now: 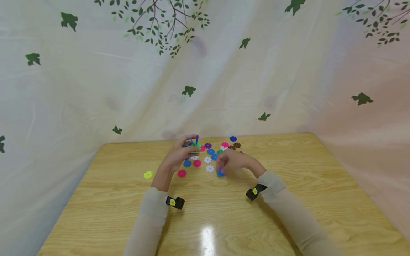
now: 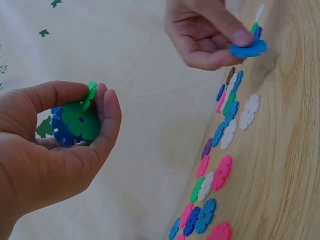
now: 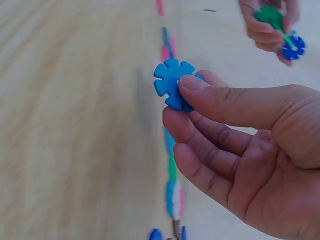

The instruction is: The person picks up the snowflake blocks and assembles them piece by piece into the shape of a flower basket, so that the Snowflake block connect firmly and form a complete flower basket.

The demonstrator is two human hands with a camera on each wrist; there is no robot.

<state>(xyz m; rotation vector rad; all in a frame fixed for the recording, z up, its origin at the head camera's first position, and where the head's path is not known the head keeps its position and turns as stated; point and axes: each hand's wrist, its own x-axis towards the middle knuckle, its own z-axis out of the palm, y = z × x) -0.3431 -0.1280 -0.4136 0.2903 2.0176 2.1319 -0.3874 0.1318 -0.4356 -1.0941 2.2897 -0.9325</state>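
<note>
Over the left part of the scattered pieces, my left hand (image 1: 175, 155) grips a small assembly of interlocking flower-shaped discs. In the left wrist view it includes green discs (image 2: 82, 122) and a dark blue disc (image 2: 61, 129), held between curled thumb and fingers. Part of the assembly is hidden by the palm. My right hand (image 1: 236, 160) pinches a single light blue notched disc (image 3: 169, 82) between thumb and fingers, just in front of the other pieces. The hands are apart, and the blue disc does not touch the assembly.
Loose discs in pink, white, blue, green, purple and brown lie near the back of the wooden table (image 1: 205, 199). A yellow disc (image 1: 148, 175) sits apart at the left. Behind hangs a pale leaf-printed cloth (image 1: 221, 78). Both wrists carry small black cameras (image 1: 175, 202).
</note>
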